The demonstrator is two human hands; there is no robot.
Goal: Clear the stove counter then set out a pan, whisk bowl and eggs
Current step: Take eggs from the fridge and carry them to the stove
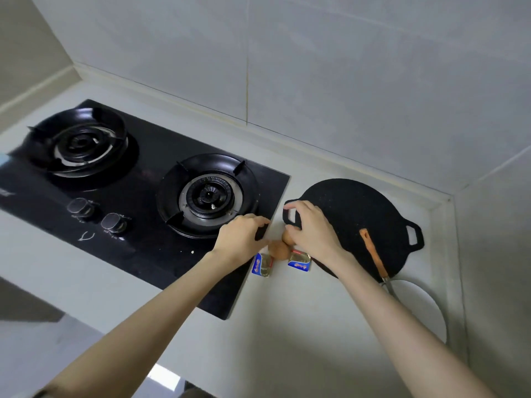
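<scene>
Two brown eggs lie on the grey counter just right of the stove. My left hand (241, 234) hovers palm down over the stove's corner, fingers loosely curled, with one egg (278, 250) bare beside its thumb. My right hand (311, 228) curls its fingers round the other egg (286, 238), which is mostly hidden. A flat black two-handled pan (353, 214) sits right of the eggs, and my right wrist crosses it. A whisk with an orange handle (373, 255) lies across the pan's edge, reaching into a white bowl (431, 308).
Two small blue and gold packets (263, 265) (300, 260) lie in front of the eggs. The black two-burner gas stove (143, 179) fills the left, knobs at its front. Tiled walls close the back and right side. The counter edge runs along the lower left.
</scene>
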